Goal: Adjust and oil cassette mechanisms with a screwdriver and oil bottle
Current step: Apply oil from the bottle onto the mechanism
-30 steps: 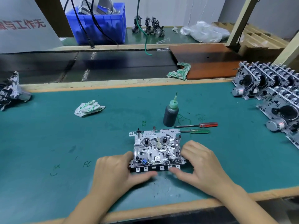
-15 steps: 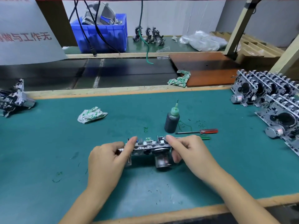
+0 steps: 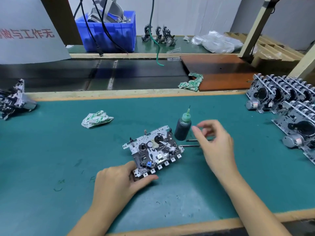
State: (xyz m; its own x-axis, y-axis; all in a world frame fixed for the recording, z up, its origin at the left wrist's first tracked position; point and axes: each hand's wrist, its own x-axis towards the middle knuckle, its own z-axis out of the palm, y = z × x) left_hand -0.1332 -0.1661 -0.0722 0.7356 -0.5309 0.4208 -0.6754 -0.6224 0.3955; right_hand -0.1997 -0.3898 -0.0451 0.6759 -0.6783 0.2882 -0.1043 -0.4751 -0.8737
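A metal cassette mechanism [image 3: 154, 149] lies face up and turned at an angle on the green mat [image 3: 51, 159]. My left hand [image 3: 119, 182] grips its near left corner. My right hand [image 3: 215, 143] hovers just right of it, blurred, fingers apart and holding nothing. It is above two screwdrivers [image 3: 190, 143] whose shafts show and whose handles it hides. A dark oil bottle [image 3: 182, 128] with a green needle cap stands upright behind the mechanism's right end, just left of my right fingers.
Rows of cassette mechanisms [image 3: 286, 103] stand at the right edge of the mat, and another one [image 3: 13, 101] lies at the far left. A crumpled rag [image 3: 96, 118] lies behind left. A conveyor belt [image 3: 102, 74], blue bin [image 3: 109, 36] and second rag [image 3: 191, 83] are beyond.
The mechanism was tipped up on edge in both hands, then laid back flat at an angle. My right hand let go and moved right over the screwdrivers. My left hand keeps its hold.
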